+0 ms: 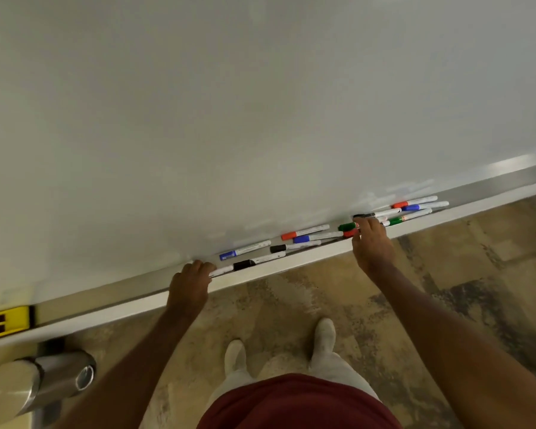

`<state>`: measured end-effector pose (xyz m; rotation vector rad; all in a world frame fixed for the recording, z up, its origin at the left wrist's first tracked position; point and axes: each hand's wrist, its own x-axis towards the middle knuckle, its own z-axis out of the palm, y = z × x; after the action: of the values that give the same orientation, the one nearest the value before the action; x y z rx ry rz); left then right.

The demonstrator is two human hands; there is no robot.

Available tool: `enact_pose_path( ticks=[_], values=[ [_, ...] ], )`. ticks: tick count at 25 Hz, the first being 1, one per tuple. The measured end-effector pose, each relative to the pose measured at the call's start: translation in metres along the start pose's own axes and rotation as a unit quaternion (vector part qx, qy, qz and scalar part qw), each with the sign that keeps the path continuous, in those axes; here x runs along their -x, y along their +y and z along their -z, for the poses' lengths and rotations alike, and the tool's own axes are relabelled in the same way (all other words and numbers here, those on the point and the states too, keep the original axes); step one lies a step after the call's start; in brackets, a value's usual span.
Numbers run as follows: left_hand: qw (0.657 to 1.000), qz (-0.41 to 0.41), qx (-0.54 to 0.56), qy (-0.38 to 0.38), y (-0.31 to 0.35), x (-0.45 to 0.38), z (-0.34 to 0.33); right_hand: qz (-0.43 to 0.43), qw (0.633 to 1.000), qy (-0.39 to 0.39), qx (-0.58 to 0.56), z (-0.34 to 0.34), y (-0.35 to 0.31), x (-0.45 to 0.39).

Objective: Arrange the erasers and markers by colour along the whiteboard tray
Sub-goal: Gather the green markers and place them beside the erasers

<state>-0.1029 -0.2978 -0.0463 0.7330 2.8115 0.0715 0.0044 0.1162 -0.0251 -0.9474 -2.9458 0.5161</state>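
Whiteboard tray (291, 263), running from lower left to upper right of the frame: markers lie scattered along its middle and right stretch, among them a blue-capped marker (245, 250), a black-capped marker (259, 262), a red-capped marker (304, 232) and a green-capped marker (348, 226), with a further mixed cluster at right. Yellow eraser (5, 322) on the tray at far left, well apart from the markers. Left hand (191, 284) curled over the tray edge touching a white marker end; right hand (372, 246) fingers narrowed onto the green-capped marker, firm hold not discernible.
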Motion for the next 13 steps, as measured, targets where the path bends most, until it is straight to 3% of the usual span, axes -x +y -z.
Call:
enact_pose_path(
  ticks=[10,13],
  values=[
    [0.990,0.122,-0.002,0.077,0.053,0.013,0.010,0.190,0.975,-0.084,0.077,0.000,0.055,-0.055],
    [0.992,0.099,0.016,0.077,0.094,0.013,0.010,0.223,0.969,-0.073,0.074,-0.002,0.061,-0.060]
  ],
)
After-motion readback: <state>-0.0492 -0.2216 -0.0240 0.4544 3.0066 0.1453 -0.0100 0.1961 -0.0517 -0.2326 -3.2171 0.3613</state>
